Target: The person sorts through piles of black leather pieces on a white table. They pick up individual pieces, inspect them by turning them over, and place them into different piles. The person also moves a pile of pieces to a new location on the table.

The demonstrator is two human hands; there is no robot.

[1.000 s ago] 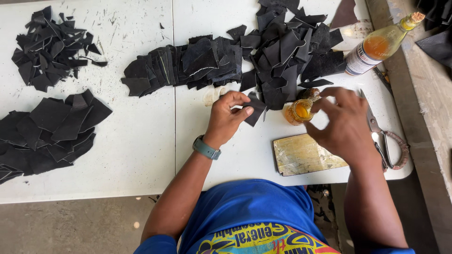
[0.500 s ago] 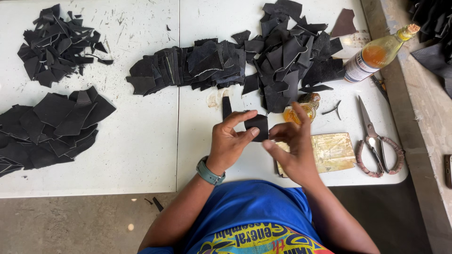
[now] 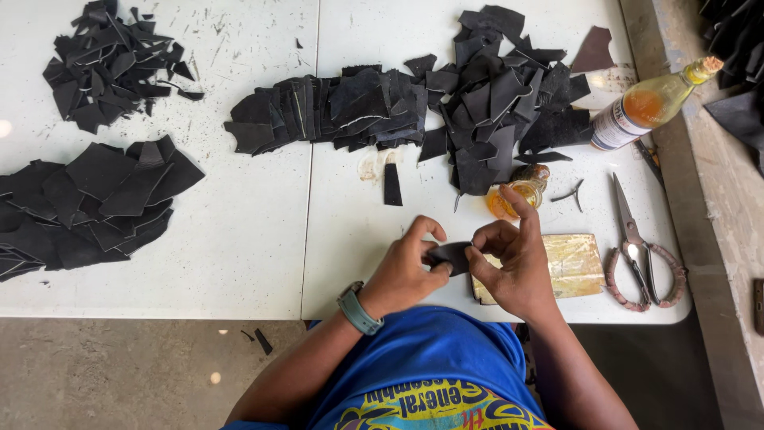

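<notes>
Pinching a small black leather piece (image 3: 450, 255) above the table's near edge, the left hand (image 3: 403, 271) and right hand (image 3: 513, 267) are both closing on it; slipping fingers could be dropping it floorward, or nudging the open glue jar (image 3: 509, 201).

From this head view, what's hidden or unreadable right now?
- Black piece: mostly covered by left hand and right hand.
- Yellowish slab: left end behind right hand.
- Small jar: contents too small to tell.
- Dark stack: cut off by frame edge.
</notes>
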